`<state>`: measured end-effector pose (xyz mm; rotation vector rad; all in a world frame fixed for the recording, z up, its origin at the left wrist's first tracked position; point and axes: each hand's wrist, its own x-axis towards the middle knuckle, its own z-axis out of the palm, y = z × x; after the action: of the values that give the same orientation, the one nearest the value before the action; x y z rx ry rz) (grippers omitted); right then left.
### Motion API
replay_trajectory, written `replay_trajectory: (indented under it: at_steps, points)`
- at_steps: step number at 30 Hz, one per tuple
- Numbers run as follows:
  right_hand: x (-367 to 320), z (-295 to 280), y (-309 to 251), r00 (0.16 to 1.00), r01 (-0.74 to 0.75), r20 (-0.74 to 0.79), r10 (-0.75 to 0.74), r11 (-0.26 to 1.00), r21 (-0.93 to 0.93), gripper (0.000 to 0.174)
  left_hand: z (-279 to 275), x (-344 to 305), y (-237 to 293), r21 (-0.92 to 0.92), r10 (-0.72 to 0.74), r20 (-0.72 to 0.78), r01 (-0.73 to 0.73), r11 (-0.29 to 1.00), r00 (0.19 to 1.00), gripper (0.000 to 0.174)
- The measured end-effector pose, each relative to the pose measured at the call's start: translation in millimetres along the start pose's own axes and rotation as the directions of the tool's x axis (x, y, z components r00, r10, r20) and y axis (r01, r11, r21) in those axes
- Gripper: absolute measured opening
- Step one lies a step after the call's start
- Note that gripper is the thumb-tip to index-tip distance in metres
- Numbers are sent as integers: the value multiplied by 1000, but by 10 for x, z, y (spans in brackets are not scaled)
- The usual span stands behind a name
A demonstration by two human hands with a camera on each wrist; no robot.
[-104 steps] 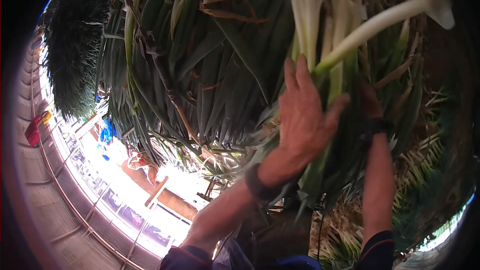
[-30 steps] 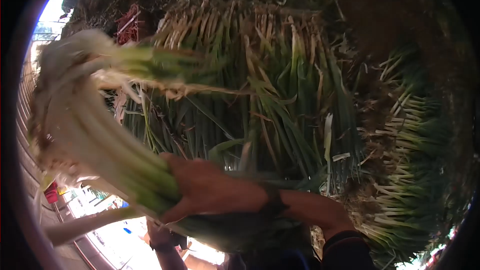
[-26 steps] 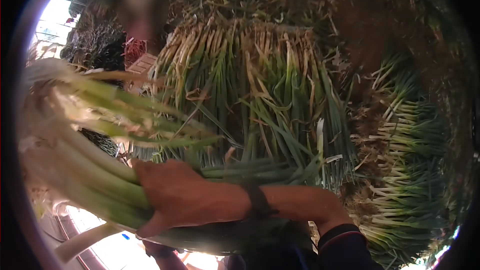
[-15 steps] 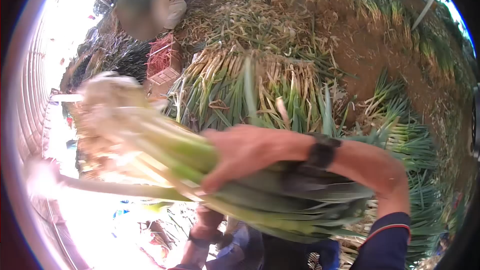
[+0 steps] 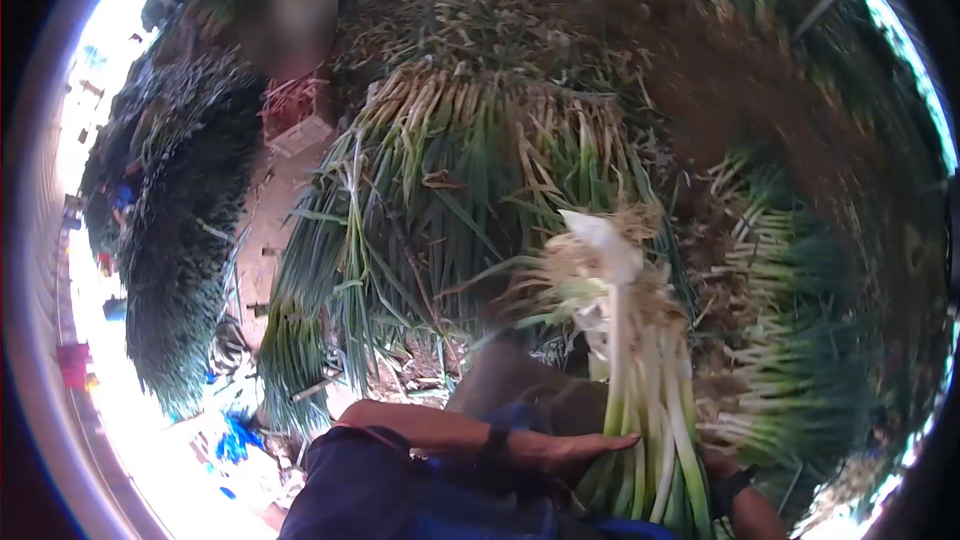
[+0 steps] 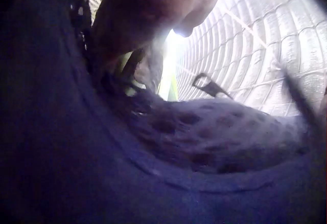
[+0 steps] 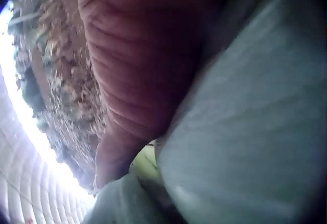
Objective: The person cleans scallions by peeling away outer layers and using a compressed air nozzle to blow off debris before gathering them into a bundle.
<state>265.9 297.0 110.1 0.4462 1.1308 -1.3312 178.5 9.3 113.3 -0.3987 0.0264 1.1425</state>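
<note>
A thick bundle of green onions (image 5: pixel 650 380) stands in front of the body, roots and white ends up, green leaves down. My left hand (image 5: pixel 570 450) grips its left side, the thumb lying across the stalks. On the opposite side my right hand (image 5: pixel 718 462) holds the bundle, its fingers mostly hidden behind the stalks. In the left wrist view the left hand (image 6: pixel 153 14) shows dark above a sleeve. Broad green leaves (image 7: pixel 250 116) press close against the right hand (image 7: pixel 127 65) in the right wrist view.
A large pile of green onions (image 5: pixel 450 180) lies ahead. More lie in a row (image 5: pixel 780 340) at the right and a dark heap (image 5: pixel 190 240) at the left. A crate with red contents (image 5: pixel 298 120) stands at the back left, near a blurred person (image 5: pixel 290 10).
The bundle has swung from lying towards the left to standing roots-up at the right. My left hand has come from beneath it to its left side, the right hand to its right.
</note>
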Motion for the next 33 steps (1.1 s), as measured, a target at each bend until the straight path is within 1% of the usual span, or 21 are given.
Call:
replay_trajectory:
  at_steps: [2, 4, 6, 7, 8, 11, 12, 14, 15, 17, 18, 20, 21, 22, 24, 25, 26, 28, 29, 31, 33]
  points:
    - [28, 449, 489, 998, 47, -44, -45, 998, 48, 115, -115, 43, -26, 36, -158, 98, 155, 987, 983, 66]
    - [9, 890, 838, 994, 77, -87, -68, 991, 108, 116, -216, 168, -177, 67, -266, 74, 261, 963, 961, 66]
    - [9, 1348, 1279, 988, 109, -122, -91, 982, 154, 117, -217, 200, -314, 244, -354, -63, 358, 901, 933, 68]
    - [36, 1433, 1222, 984, 134, -143, -109, 976, 173, 118, -107, 147, -321, 509, -298, -137, 325, 797, 945, 78]
    - [53, 1579, 1295, 979, 156, -160, -125, 968, 195, 119, 3, 122, -375, 514, -323, -151, 354, 781, 934, 78]
    - [23, 1888, 1777, 963, 217, -210, -168, 948, 235, 120, 231, 122, -561, 716, -351, -269, 430, 550, 897, 92]
    - [36, 1993, 1972, 958, 236, -222, -184, 942, 239, 121, 302, 98, -577, 719, -357, -282, 442, 536, 891, 92]
    - [155, 2156, 2138, 952, 257, -229, -202, 935, 245, 122, 427, 60, -607, 714, -494, -254, 505, 484, 832, 89]
    - [231, 2261, 2162, 950, 265, -233, -209, 932, 246, 123, 345, 66, -602, 713, -496, -259, 510, 481, 829, 89]
    - [392, 2427, 2003, 945, 282, -241, -221, 925, 256, 124, 105, 61, -556, 729, -552, -109, 444, 521, 827, 80]
    - [459, 2489, 1798, 947, 281, -233, -222, 923, 264, 125, 129, 24, -535, 719, -553, -111, 451, 529, 826, 80]
    - [527, 2657, 1853, 946, 292, -230, -230, 912, 289, 126, 292, -54, -251, 808, -544, -315, 521, 276, 778, 66]
    - [521, 2682, 1840, 943, 299, -238, -232, 904, 305, 127, 175, -45, -87, 959, -398, -222, 273, 76, 890, 64]
    - [518, 2783, 1959, 943, 302, -241, -230, 897, 322, 127, -25, -61, 115, 987, -276, -63, 18, -161, 959, 62]
    - [482, 2835, 1992, 940, 312, -251, -233, 884, 348, 129, -88, -388, 734, 992, -204, -61, 83, 97, 977, 78]
    - [405, 2750, 1911, 937, 316, -261, -231, 879, 356, 129, -218, -557, 1065, 903, -52, -37, 55, 426, 998, 71]
    - [356, 2783, 2035, 934, 319, -273, -229, 880, 353, 130, -156, -705, 1285, 933, 170, -100, 33, 360, 980, 68]
    - [284, 2752, 2087, 933, 313, -281, -224, 891, 329, 131, -114, -763, 1518, 974, 543, 11, -131, 182, 839, 73]
    - [255, 2768, 2180, 933, 308, -284, -221, 898, 315, 132, -95, -707, 1563, 973, 554, 21, -145, 180, 832, 73]
    - [141, 2710, 2268, 932, 295, -296, -209, 912, 287, 133, 7, -441, 1561, 986, 768, 112, -166, -8, 631, 75]
    - [73, 2638, 2382, 930, 283, -304, -206, 929, 238, 135, -4, -10, 1569, 964, 702, 192, -265, -5, 686, 83]
